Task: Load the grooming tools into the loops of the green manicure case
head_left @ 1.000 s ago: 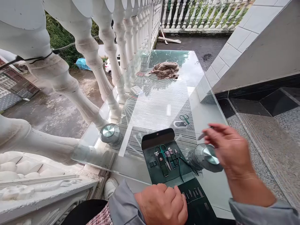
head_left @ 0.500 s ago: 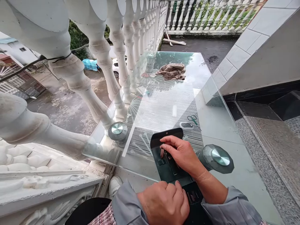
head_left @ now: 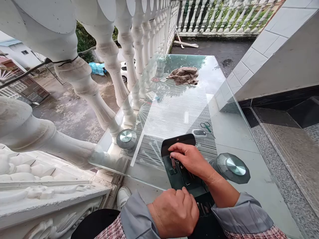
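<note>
A dark green manicure kit case [head_left: 178, 177] lies unfolded on the near end of a glass table [head_left: 224, 132]. My right hand [head_left: 190, 159] rests on the case, fingers curled over the small metal tools in its loops; what they pinch is hidden. My left hand [head_left: 175, 210] is a closed fist at the near edge of the case, with nothing visible in it. Several thin tools [head_left: 204, 208] sit in the case's lower flap between my wrists.
Small green-handled scissors [head_left: 206, 125] and a white oval item [head_left: 199, 133] lie beyond the case. A crumpled brown cloth [head_left: 183, 75] sits at the far end. Round metal table caps [head_left: 126, 137] [head_left: 233, 166] flank the case. White balusters [head_left: 109, 66] stand left, a tiled wall right.
My right hand came down from the air at the right, where it held a thin tool, onto the open case. The left fist stayed put.
</note>
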`<state>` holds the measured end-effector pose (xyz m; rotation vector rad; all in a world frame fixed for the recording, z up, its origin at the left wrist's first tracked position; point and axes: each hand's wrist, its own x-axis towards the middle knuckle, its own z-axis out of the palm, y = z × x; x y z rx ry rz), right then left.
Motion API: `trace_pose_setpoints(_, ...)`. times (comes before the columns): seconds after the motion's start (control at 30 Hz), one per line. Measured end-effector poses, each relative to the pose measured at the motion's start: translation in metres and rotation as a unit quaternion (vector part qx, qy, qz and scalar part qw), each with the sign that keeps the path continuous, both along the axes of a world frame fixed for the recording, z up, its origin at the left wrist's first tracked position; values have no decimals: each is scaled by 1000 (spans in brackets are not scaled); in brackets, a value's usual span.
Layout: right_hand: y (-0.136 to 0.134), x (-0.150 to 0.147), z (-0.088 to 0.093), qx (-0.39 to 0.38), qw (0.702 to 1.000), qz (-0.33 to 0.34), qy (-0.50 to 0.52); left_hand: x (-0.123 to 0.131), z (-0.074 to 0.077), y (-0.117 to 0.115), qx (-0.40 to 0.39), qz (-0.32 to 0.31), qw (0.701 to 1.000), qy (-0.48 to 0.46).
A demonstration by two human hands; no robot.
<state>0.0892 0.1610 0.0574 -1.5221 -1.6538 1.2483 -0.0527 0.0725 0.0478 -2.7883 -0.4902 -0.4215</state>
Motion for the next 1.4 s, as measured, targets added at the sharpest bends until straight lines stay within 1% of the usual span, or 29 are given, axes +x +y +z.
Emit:
trace_pose_setpoints(0.2,4,0,-1,-11,1000,10,-19,1,0,1,-2,1,1000,-10)
trace_pose_setpoints(0.37,5,0,-3,-10,999,20,-27,1,-1,1,-9,-2,999,30)
trace_pose_setpoints(0.47,5,1,-2,1,999,29,-42,1,0,1,-10,-1,999,31)
trace_pose_setpoints(0.6,5,2,0,54,993,37,-97,2,0,1,-10,4,1000,4)
trace_pose_setpoints(0.7,4,2,0,112,982,46,-145,1,0,1,-14,0,1000,15)
trace_pose_setpoints(0.8,3,1,1,135,975,58,-168,1,0,1,-12,2,1000,11)
trace_pose_setpoints(0.87,3,1,4,124,978,72,-152,1,0,1,-7,7,1000,-10)
trace_pose_setpoints(0.97,4,2,7,80,987,94,-100,2,0,1,-1,13,999,-31)
trace_pose_setpoints(1.03,5,2,7,78,987,93,-102,2,0,1,-1,10,1000,-23)
trace_pose_setpoints(1.1,5,2,6,104,980,88,-145,2,0,1,-4,6,1000,-6)
trace_pose_setpoints(1.2,3,0,3,147,961,87,-219,2,0,1,-8,4,1000,13)
trace_pose_setpoints(1.33,-4,-9,1,204,924,71,-316,3,-1,1,-9,10,1000,-11)
trace_pose_setpoints(1.4,-6,-13,0,222,909,63,-348,3,-1,1,-9,9,1000,-10)
